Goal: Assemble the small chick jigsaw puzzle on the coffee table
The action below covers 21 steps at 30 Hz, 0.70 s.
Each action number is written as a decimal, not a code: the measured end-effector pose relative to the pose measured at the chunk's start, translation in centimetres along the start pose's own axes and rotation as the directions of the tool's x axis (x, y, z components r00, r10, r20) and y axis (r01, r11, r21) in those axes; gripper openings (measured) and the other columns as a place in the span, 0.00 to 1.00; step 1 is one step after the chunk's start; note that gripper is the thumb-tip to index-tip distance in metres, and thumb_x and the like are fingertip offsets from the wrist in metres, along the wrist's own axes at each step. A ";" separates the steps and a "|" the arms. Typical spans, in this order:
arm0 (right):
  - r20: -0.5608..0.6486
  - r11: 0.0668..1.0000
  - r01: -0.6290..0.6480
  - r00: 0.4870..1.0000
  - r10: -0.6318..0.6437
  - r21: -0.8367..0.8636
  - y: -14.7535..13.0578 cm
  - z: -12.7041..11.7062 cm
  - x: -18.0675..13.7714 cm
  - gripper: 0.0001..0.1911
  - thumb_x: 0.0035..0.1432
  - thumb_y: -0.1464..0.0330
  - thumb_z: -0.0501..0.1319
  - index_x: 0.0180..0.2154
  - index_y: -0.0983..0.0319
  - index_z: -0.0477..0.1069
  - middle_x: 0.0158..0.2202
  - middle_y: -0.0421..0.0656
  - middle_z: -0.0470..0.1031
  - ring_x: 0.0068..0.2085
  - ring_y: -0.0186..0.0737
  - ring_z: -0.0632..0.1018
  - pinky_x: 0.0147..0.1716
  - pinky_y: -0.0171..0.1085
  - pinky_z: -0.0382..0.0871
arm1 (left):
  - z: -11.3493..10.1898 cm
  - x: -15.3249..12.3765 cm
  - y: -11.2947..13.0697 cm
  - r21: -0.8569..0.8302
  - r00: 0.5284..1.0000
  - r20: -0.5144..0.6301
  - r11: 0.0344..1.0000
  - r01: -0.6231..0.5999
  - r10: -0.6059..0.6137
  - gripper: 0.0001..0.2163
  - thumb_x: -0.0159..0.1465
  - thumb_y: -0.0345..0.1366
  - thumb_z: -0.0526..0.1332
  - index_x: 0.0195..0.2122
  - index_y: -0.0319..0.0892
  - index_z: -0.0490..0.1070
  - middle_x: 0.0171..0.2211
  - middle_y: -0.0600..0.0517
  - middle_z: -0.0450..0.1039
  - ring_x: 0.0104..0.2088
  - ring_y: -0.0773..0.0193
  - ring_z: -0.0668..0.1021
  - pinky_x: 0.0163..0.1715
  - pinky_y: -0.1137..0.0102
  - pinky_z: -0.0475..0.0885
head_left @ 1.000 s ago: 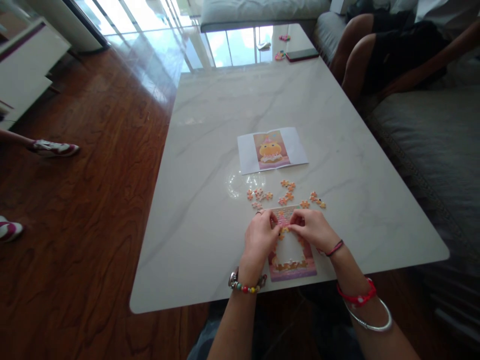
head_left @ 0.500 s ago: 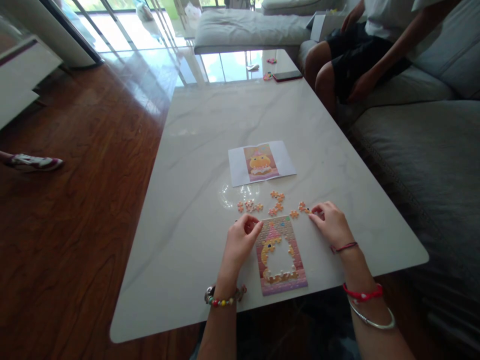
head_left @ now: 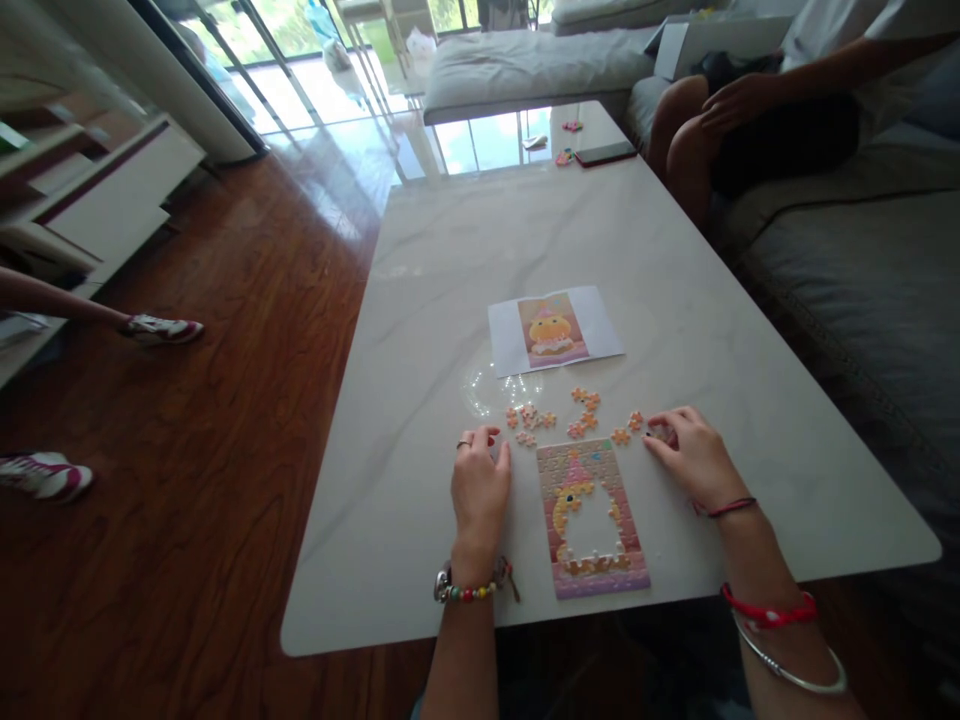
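A partly built pink and yellow jigsaw puzzle point(head_left: 592, 520) lies on the marble table point(head_left: 450, 300) between my hands, with a gap in its middle. My left hand point(head_left: 480, 485) rests on the table left of the puzzle, fingers loosely curled and holding nothing. My right hand point(head_left: 690, 455) sits right of the puzzle's top, fingertips closed over a loose puzzle piece point(head_left: 661, 433). Several loose orange pieces point(head_left: 581, 412) are scattered just beyond the puzzle. A reference picture sheet point(head_left: 553, 330) lies farther out.
A dark phone point(head_left: 604, 153) and small coloured bits point(head_left: 562, 157) lie at the table's far end. A person sits on the grey sofa point(head_left: 862, 260) at right. Someone's legs and shoes point(head_left: 161, 328) stand on the wood floor at left.
Both hands left the puzzle's top. My right hand moved right to the loose pieces, and my left hand settled left of the puzzle. The camera view shifted.
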State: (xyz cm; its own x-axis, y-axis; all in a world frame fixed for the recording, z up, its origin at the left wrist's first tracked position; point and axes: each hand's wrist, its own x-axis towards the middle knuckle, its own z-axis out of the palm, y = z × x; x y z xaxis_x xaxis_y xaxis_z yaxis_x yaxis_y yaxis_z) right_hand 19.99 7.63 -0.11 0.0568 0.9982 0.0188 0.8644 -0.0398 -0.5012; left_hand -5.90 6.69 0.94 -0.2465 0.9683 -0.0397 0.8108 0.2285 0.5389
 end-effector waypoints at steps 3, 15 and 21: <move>0.023 1.000 -0.012 1.000 0.013 -0.005 0.3 -0.1 0.0 0.06 0.49 0.69 0.57 0.29 0.63 0.70 0.30 0.42 0.67 0.29 0.35 0.71 0.34 0.36 0.65 | 0.2 0.0 0.1 -0.013 1.000 -0.005 1.000 -0.011 0.011 0.09 0.57 0.31 0.54 0.39 0.39 0.67 0.37 0.47 0.68 0.34 0.63 0.73 0.34 0.68 0.68; 0.106 0.998 -0.047 0.993 0.043 0.037 0.8 -1.5 -0.3 0.05 0.46 0.72 0.59 0.30 0.63 0.70 0.31 0.42 0.68 0.30 0.35 0.72 0.34 0.35 0.66 | 0.8 0.3 0.0 -0.020 0.998 -0.025 0.998 -0.059 0.059 0.11 0.58 0.33 0.54 0.41 0.39 0.68 0.38 0.46 0.67 0.36 0.60 0.73 0.38 0.64 0.69; 0.141 0.999 0.012 0.990 -0.017 0.032 1.2 -1.6 -0.2 0.03 0.49 0.70 0.57 0.28 0.63 0.69 0.31 0.43 0.68 0.32 0.36 0.72 0.35 0.36 0.65 | 1.1 0.3 0.1 -0.045 0.993 -0.035 0.992 -0.116 0.114 0.11 0.59 0.36 0.53 0.41 0.41 0.69 0.37 0.47 0.67 0.36 0.60 0.73 0.38 0.65 0.69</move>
State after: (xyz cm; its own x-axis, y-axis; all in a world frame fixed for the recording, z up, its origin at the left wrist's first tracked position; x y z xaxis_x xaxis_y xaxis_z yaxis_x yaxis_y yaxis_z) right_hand 21.83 7.35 0.72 -0.0288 0.9950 -0.0954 0.8486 -0.0261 -0.5283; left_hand -5.31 7.13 0.11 -0.1705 0.9840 0.0517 0.8093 0.1100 0.5769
